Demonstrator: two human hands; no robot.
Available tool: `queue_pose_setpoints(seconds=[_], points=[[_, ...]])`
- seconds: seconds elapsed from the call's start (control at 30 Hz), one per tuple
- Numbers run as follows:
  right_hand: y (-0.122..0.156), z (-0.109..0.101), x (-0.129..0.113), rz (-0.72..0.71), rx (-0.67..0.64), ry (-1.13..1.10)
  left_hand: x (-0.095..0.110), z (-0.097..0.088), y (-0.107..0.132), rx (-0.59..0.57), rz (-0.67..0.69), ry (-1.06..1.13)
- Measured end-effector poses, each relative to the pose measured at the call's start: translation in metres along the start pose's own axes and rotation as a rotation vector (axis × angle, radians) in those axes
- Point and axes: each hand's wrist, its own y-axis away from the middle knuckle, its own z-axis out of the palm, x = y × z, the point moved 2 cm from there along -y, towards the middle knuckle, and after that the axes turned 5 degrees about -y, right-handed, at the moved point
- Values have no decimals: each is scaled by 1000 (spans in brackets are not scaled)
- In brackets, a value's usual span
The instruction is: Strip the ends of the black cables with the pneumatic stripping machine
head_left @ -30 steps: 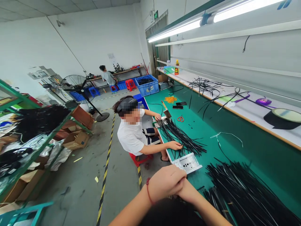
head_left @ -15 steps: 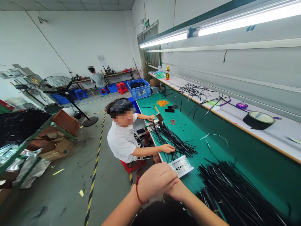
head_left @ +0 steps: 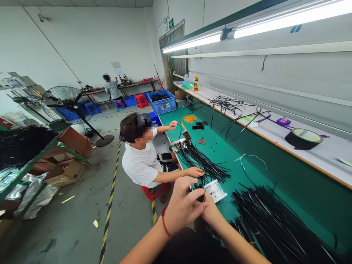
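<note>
In front of my body, my right hand [head_left: 211,211] is closed around a bundle of black cables [head_left: 199,187], whose ends show above the fingers while more hangs below. My left hand [head_left: 184,200], with a red bracelet on the wrist, is curled over the top of that bundle, its fingers apart. Whether a fingertip touches the cables is hard to tell. Just beyond my hands, a white slotted fixture [head_left: 216,191] lies on the green bench [head_left: 225,154]. A large pile of black cables [head_left: 272,216] is to the right.
A co-worker in a white shirt [head_left: 140,161] sits at the bench, one hand on black cables [head_left: 206,159]. Red scissors [head_left: 201,140], orange rubber bands [head_left: 189,119] and a blue crate [head_left: 162,102] are farther along. Black tape [head_left: 302,140] sits on the shelf. Another person works at the back.
My left hand has opened and lifted off my right hand, uncovering the cable ends. The co-worker's far hand has drawn back from the metal fixture, and their head has turned.
</note>
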Motion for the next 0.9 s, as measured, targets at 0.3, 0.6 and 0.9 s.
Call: queue_pose_setpoints(seconds=[0.3, 0.6, 0.9], points=[[-15, -15, -1, 198, 135, -185, 11, 20, 28, -186, -385, -76], [-11, -10, 3, 202, 134, -116, 16, 18, 29, -313, -285, -212], [-17, -2, 19, 237, 79, -8, 18, 23, 24, -482, -418, -128]])
